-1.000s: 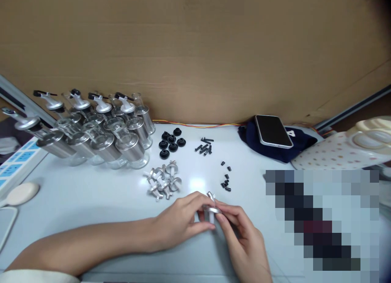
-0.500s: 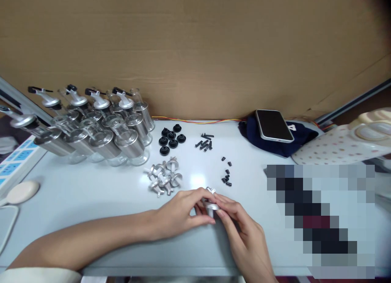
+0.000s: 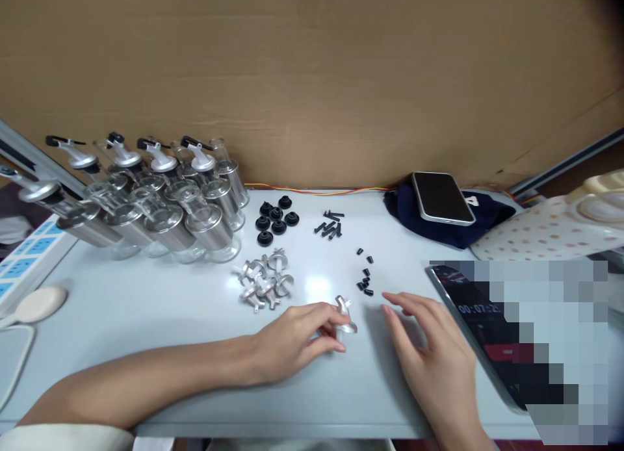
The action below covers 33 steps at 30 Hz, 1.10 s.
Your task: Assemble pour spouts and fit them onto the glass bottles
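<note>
Left hand (image 3: pixel 295 340) pinching metal spout (image 3: pixel 349 329), right hand (image 3: pixel 439 352) loosely open (seemingly empty), angled toward black caps (image 3: pixel 366 272)

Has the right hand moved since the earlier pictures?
Yes: the right hand moved rightward, its fingertips passing from left of the small black pieces to right of them.

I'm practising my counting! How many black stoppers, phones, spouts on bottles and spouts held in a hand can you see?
Black stoppers: 7
Phones: 2
Spouts on bottles: 5
Held spout, in the left hand: 1
Total: 15
</note>
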### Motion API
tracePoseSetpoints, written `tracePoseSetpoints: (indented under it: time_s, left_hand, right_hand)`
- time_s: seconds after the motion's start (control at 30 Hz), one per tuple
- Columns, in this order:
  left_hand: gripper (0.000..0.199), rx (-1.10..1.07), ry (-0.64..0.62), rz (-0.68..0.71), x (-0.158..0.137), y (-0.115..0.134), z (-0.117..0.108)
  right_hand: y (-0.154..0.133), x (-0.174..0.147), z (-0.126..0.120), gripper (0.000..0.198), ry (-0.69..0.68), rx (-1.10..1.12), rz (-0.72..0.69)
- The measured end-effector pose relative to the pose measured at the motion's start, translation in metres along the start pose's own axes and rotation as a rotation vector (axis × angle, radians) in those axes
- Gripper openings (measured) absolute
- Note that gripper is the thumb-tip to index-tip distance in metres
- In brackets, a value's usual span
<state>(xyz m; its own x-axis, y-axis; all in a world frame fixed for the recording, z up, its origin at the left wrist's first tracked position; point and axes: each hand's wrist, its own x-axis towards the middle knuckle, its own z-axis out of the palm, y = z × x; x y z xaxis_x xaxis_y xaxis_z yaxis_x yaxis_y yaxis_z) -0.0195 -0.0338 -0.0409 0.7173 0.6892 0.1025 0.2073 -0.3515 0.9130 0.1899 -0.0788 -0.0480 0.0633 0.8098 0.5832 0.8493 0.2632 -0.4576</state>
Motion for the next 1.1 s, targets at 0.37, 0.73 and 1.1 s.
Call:
tracePoseSetpoints:
  time_s: [0.37,0.73,1.1]
  left_hand:
    - [0.028,0.037,-0.035,-0.024,0.005,0.008,-0.006]
    - [0.021,-0.048,-0.044,-0.01,0.005,0.004,-0.004]
    - [0.03,-0.008,0.002,-0.051,0.005,0.002,-0.002]
  right_hand:
    - [0.011,-0.007,0.015,0.028,-0.166,-0.046,0.119]
    - [0.011,-0.006,0.016,0.027,-0.173,-0.071,0.111]
    - [0.009,-0.005,0.014,0.019,-0.168,-0.004,0.122]
